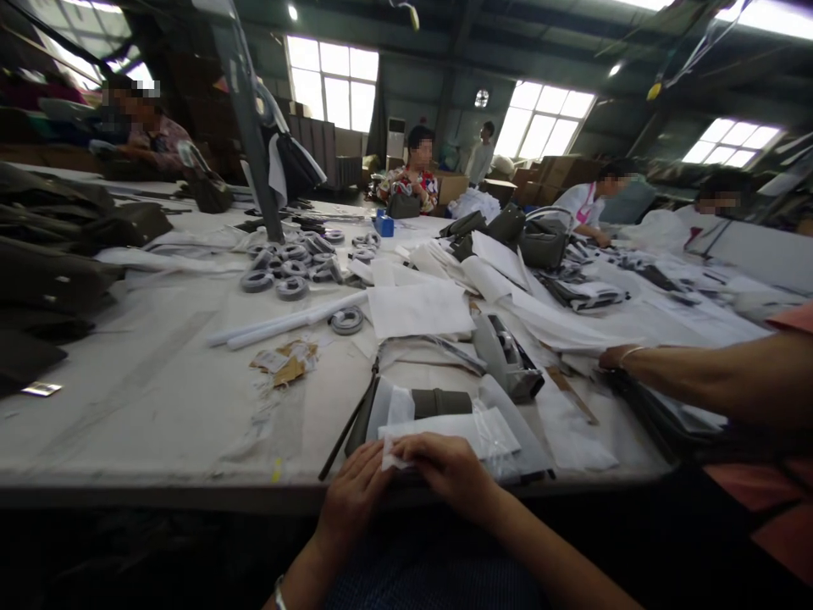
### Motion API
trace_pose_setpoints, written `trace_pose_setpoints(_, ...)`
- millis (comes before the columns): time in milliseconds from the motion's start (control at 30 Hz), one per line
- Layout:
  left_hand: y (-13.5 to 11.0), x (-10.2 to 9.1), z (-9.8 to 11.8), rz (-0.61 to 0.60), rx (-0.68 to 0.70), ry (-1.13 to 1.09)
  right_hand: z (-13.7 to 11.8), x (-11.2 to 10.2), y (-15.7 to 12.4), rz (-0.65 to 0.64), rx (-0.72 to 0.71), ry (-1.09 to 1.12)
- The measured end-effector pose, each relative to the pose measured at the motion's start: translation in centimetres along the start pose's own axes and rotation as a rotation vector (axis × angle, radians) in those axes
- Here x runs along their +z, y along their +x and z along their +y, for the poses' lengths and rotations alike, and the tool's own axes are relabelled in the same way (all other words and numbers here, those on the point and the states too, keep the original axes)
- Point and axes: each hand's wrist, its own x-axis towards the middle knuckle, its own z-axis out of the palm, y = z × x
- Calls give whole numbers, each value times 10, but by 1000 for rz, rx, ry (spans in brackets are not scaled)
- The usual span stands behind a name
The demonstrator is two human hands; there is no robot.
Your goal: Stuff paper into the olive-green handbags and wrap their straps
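In front of me at the table edge lies a dark olive handbag with a grey handle strap arched behind it. White wrapping sheet and clear plastic cover part of its front, leaving a dark strip showing. My right hand is closed, its bent fingers gripping the sheet's left end. Beside it, my left hand rests on the bag's lower left corner, fingers stretched out and close together, thumb hidden. A grey tape dispenser stands just behind the bag on the right.
Tape rolls, white paper sheets and torn brown paper lie on the table. Dark bags are piled left. A co-worker's arm reaches in from the right. A metal post rises behind.
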Motion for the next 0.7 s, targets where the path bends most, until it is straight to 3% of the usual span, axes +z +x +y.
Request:
trace_pose_setpoints(133,-6,1,4,-46,-206,-113,-3,2,-4,20,-103,-24)
trace_pose_setpoints(200,-8,1,5,-65,-245,-129,-2,3,-7,2,-184,-55)
trace_pose_setpoints(433,-1,-6,6,-103,-105,-71,-7,2,-11,-49,-352,-158)
trace_pose_setpoints(567,0,-5,4,-83,-43,-44,-15,-15,2,-104,-261,-204)
trace_pose_setpoints(700,-5,-2,3,-106,-21,-8,4,-33,31,-36,-4,-514)
